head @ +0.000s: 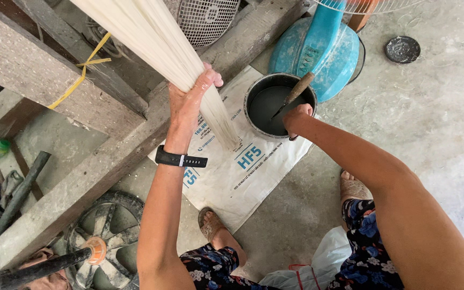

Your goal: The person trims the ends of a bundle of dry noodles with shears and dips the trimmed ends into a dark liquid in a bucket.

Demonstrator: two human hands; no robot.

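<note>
The left hand (189,99) is wrapped around one thick bundle of pale cream strands (151,37), its grip pressed shut about them. The bundle slants down from the upper left, and its loose ends hang below the fist over one white woven plastic sack (232,182) spread flat on the concrete floor (430,123). One black band (181,159) sits on the left wrist.

The right hand (296,115) is at the near rim of one round dark metal pot (280,104) that stands on the sack. Its grip is closed on one brown wooden handle (301,87) whose lower end dips into the dark liquid inside.

Behind the pot stands one blue plastic fan base (318,51). One small round black dish (402,49) lies well apart on the floor. Two sandalled feet (210,224) show below, and one wooden frame (81,102) crosses the left side.
</note>
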